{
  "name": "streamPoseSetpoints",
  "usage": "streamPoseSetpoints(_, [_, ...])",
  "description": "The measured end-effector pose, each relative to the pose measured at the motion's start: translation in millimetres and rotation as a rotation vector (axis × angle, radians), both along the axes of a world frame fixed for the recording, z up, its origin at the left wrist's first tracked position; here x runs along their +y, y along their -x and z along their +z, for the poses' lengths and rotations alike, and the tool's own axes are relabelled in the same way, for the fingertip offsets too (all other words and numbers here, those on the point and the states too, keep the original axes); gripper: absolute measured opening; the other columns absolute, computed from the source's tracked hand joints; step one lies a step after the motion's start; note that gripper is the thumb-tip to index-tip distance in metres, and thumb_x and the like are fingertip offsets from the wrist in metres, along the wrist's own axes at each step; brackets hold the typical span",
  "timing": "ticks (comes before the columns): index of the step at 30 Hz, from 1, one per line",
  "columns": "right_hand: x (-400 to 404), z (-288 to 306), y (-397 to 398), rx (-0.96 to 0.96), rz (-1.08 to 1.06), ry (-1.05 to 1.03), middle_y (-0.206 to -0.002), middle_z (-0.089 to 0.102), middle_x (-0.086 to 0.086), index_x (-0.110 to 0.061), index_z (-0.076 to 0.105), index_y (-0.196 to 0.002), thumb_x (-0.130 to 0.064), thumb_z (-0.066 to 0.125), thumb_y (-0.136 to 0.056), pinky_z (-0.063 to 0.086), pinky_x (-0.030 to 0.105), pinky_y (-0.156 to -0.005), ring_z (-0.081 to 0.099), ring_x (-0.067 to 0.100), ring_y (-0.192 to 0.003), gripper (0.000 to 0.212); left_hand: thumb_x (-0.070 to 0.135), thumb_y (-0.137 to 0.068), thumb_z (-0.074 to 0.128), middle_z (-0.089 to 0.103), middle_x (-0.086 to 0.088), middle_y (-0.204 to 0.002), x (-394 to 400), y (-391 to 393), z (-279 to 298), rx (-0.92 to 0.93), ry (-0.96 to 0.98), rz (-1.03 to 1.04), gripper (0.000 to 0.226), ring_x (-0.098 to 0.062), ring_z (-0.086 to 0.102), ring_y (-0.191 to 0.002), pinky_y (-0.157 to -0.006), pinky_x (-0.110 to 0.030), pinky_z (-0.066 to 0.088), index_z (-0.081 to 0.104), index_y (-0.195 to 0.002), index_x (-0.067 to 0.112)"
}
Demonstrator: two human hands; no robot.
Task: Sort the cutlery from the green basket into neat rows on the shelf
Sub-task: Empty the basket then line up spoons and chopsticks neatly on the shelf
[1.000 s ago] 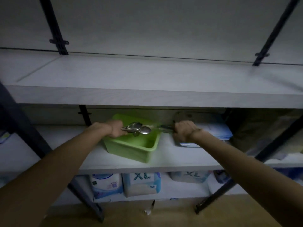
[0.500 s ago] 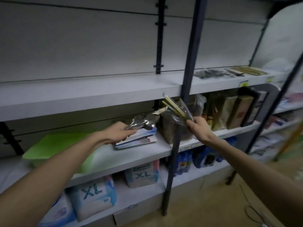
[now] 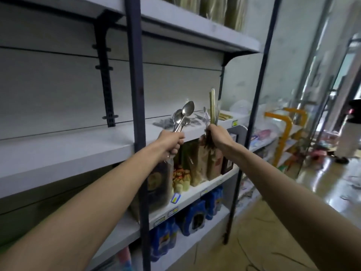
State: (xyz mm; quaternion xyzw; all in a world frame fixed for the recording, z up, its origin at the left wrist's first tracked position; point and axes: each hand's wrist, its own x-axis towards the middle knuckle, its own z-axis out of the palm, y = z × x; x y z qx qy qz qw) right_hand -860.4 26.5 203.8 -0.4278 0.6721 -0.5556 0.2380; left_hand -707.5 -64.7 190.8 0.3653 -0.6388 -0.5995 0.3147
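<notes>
Head view | left hand [image 3: 170,141] clenches bunch of shiny metal spoons [image 3: 182,117], bowls up | right hand [image 3: 218,137] grips pale chopsticks with cutlery [image 3: 213,109], upright | white shelf [image 3: 109,139] just beyond; sorted dark cutlery pile [image 3: 166,123] behind left hand, nearer.

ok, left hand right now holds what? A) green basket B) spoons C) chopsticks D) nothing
B: the left hand is closed around a bunch of metal spoons, bowls up, in front of the shelf; the chopsticks are in the right hand.
</notes>
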Motion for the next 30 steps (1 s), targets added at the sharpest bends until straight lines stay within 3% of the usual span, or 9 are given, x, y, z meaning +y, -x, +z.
streamPoseSetpoints(3, [-32,11,42,-0.125,0.006,-0.063,-0.062,0.069,0.006,-0.012,0.058,-0.08,-0.018,0.034,-0.102,0.051,0.038,-0.073,0.062,0.025,-0.065,0.033,0.012,-0.102,0.056,0.043,0.001,-0.063,-33,40,11,0.057,-0.073,-0.049,0.013,-0.003,0.029,-0.034,-0.031,-0.015,0.021,0.054,-0.089,0.011])
streamPoseSetpoints(6, [-65,23,79,-0.192,0.052,-0.165,-0.068,0.063,0.008,-0.012,0.054,-0.085,-0.018,0.04,-0.103,0.048,0.033,-0.062,0.059,0.021,-0.062,0.024,0.014,-0.103,0.056,0.04,0.001,-0.064,-78,69,18,0.039,-0.091,-0.049,0.011,-0.003,0.027,-0.034,-0.031,-0.015,0.02,0.055,-0.093,0.01])
streamPoseSetpoints(9, [-105,31,110,-0.236,0.112,-0.23,-0.07,0.062,0.008,-0.009,0.054,-0.094,-0.017,0.048,-0.1,0.045,0.033,-0.063,0.058,0.02,-0.062,0.011,0.023,-0.101,0.062,0.039,0.001,-0.062,-128,88,22,-0.014,-0.064,-0.013,0.016,-0.005,0.028,-0.036,-0.031,-0.017,0.021,0.058,-0.093,0.009])
streamPoseSetpoints(13, [-162,29,138,-0.279,0.177,-0.228,-0.067,0.061,0.005,-0.011,0.052,-0.096,-0.017,0.047,-0.101,0.046,0.029,-0.053,0.055,0.018,-0.057,0.009,0.034,-0.098,0.065,0.038,0.002,-0.061,-187,107,27,-0.012,-0.032,0.04,0.026,-0.008,0.025,-0.045,-0.032,-0.018,0.019,0.059,-0.084,0.014])
streamPoseSetpoints(17, [-211,32,164,-0.238,0.259,-0.319,-0.07,0.059,0.004,-0.011,0.053,-0.099,-0.018,0.049,-0.102,0.046,0.027,-0.052,0.054,0.016,-0.057,0.009,0.032,-0.103,0.057,0.036,0.003,-0.06,-223,129,23,-0.012,-0.072,0.036,0.031,-0.007,0.024,-0.043,-0.032,-0.017,0.017,0.052,-0.078,0.016])
streamPoseSetpoints(22, [-272,34,195,-0.169,0.29,-0.34,-0.072,0.061,0.006,-0.01,0.056,-0.095,-0.017,0.051,-0.099,0.044,0.031,-0.063,0.055,0.018,-0.06,0.01,0.022,-0.103,0.059,0.038,0.002,-0.06,-258,152,15,-0.033,-0.118,0.07,0.023,-0.008,0.025,-0.043,-0.034,-0.018,0.018,0.055,-0.083,0.013])
streamPoseSetpoints(26, [-326,31,220,-0.007,0.368,-0.398,-0.076,0.062,0.007,-0.011,0.058,-0.096,-0.026,0.051,-0.098,0.041,0.035,-0.062,0.054,0.02,-0.063,0.016,0.021,-0.088,0.076,0.045,-0.006,-0.062,-291,166,8,-0.24,0.038,0.225,0.028,-0.016,0.039,-0.036,-0.036,-0.022,0.032,0.06,-0.093,-0.001])
streamPoseSetpoints(28, [-351,31,231,0.032,0.428,-0.386,-0.073,0.063,0.007,-0.01,0.058,-0.095,-0.024,0.05,-0.099,0.041,0.033,-0.055,0.056,0.02,-0.058,0.016,0.021,-0.081,0.08,0.053,-0.012,-0.067,-307,173,6,-0.296,0.077,0.286,0.04,-0.023,0.049,-0.043,-0.042,-0.029,0.042,0.063,-0.104,-0.008])
streamPoseSetpoints(30, [-372,33,240,0.044,0.512,-0.392,-0.071,0.061,0.007,-0.009,0.057,-0.091,-0.02,0.049,-0.101,0.042,0.03,-0.051,0.055,0.019,-0.056,0.017,0.028,-0.081,0.081,0.059,-0.012,-0.074,-318,180,8,-0.355,0.14,0.357,0.041,-0.025,0.055,-0.055,-0.048,-0.029,0.043,0.065,-0.103,-0.003])
